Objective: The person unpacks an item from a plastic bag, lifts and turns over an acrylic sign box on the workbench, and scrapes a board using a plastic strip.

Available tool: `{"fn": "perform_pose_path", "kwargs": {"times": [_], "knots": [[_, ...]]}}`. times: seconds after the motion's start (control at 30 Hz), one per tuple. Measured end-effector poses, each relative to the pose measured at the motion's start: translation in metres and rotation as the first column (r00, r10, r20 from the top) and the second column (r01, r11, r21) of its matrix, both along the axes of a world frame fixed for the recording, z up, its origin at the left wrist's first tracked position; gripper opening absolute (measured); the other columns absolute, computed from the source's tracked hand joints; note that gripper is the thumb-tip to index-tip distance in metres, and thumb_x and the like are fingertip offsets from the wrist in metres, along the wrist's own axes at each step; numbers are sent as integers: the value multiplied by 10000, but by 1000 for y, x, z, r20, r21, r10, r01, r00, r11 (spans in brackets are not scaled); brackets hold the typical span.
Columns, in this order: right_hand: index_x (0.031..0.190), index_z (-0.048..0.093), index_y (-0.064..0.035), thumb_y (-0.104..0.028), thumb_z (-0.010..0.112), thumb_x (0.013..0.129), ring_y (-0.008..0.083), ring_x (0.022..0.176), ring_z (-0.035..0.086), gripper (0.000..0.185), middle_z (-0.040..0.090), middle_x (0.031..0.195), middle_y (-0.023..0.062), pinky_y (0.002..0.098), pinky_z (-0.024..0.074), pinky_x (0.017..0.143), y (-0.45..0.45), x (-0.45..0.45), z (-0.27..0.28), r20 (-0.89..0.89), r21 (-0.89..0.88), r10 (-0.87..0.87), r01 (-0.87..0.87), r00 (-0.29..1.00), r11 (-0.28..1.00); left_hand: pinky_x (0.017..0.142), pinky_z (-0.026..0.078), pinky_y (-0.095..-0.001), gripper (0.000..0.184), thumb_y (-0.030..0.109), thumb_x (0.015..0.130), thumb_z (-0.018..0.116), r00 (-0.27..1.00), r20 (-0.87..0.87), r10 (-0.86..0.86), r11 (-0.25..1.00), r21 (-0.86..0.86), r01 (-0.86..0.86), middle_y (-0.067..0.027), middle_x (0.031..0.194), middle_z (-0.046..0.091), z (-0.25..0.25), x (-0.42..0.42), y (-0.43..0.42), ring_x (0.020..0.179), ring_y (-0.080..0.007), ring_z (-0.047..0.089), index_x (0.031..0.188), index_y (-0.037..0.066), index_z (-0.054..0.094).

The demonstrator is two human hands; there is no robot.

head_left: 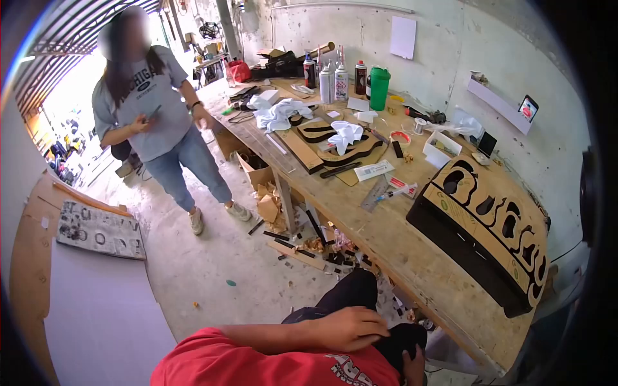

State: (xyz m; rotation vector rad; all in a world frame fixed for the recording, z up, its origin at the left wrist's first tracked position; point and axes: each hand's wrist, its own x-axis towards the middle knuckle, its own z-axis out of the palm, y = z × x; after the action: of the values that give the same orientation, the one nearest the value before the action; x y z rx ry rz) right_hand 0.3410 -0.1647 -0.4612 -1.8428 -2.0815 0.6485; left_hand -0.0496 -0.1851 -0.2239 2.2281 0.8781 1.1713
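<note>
Head view: A left hand [354, 328], loosely open, lies beside black trousers [400, 339] touched by the right hand [414, 367], its grip unclear; workbench [412, 257] edge close ahead, open floor [251, 283] ahead-left.

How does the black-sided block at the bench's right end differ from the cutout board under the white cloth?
Depth: the block has a tall black side wall, while the board looks much thinner.
Covering: a bunched white cloth lies on the board; no cloth lies on the block.
Position: the block sits at the bench's right end, the board farther left.
Shared: both rest on the bench and show tan surfaces with black curving shapes.
</note>
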Motion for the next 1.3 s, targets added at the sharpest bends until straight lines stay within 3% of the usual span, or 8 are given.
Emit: {"fn": "perform_pose_path", "kwargs": {"times": [0.17, 0.3, 0.47, 0.57, 1.07, 1.13, 1.23, 1.3], "knots": [[1451, 468, 32, -343, 701, 874, 459, 1252, 569, 726, 588, 1339, 312, 473, 443, 1080, 44, -35, 18, 61, -275, -118, 130, 991, 953, 906, 518, -462, 283, 112, 887, 658, 1000, 23, -20, 951, 310, 11, -148, 1136, 664, 22, 17, 67, 1075, -342, 630, 1154, 18, 654], [1468, 463, 0, -365, 684, 882, 449, 1292, 547, 725, 569, 1363, 324, 464, 440, 1086, 61, -32, 12, 130, -329, -140, 176, 981, 928, 896, 514, -463, 289, 105, 841, 644, 911, 89, 403, 838, 366, -406, -169, 1156, 648, -1, -22, 162, 1041, -381, 616, 1124, 48, 654], [1467, 477, -21, -372, 679, 883, 455, 1293, 541, 711, 571, 1364, 318, 464, 429, 1096, 58, -28, 9, 85, -302, -161, 180, 983, 936, 907, 511, -450, 314, 114, 842, 620, 822, 155, 548, 836, -103, -538, -178, 1106, 624, -2, -37, 193, 1046, -381, 611, 1148, 46, 622], [1457, 491, -17, -373, 679, 883, 456, 1292, 540, 701, 574, 1359, 319, 462, 420, 1105, 52, -21, -3, 95, -246, -152, 171, 984, 954, 893, 511, -454, 330, 126, 836, 639, 826, -49, 562, 827, 32, -561, -172, 1091, 614, -11, -34, 190, 1054, -379, 610, 1157, 56, 609], [1470, 485, -53, -423, 680, 886, 484, 1303, 507, 719, 532, 1386, 338, 473, 408, 1116, 59, -30, 5, 50, -302, -182, 188, 982, 934, 865, 519, -459, 287, 142, 855, 611, 812, -120, 571, 821, 83, -565, -166, 1055, 622, -17, -33, 195, 1025, -382, 615, 1130, 60, 628], [1474, 481, -63, -432, 683, 889, 496, 1306, 497, 721, 528, 1390, 337, 471, 408, 1115, 57, -18, -5, 66, -287, -160, 172, 985, 942, 828, 528, -449, 249, 121, 841, 638, 837, -25, 547, 834, 102, -542, -168, 1027, 646, -21, -35, 197, 948, -371, 642, 1079, 49, 649], [1475, 489, -98, -429, 689, 894, 492, 1347, 457, 698, 497, 1444, 307, 518, 390, 1122, 59, -3, -31, 66, -242, -126, 139, 990, 960, 818, 525, -352, 240, 35, 807, 669, 772, 429, 469, 860, -23, -510, -127, 1005, 674, -29, -46, 187, 910, -264, 664, 1047, 41, 671], [1463, 506, -115, -405, 717, 881, 448, 1402, 417, 684, 473, 1484, 277, 586, 355, 1129, 50, -45, 32, 379, -160, -198, 275, 904, 948, 786, 523, -329, 198, 15, 835, 662, 680, 492, 544, 808, -87, -583, -104, 984, 671, -29, -60, 154, 877, -206, 660, 1032, 29, 674]]}}
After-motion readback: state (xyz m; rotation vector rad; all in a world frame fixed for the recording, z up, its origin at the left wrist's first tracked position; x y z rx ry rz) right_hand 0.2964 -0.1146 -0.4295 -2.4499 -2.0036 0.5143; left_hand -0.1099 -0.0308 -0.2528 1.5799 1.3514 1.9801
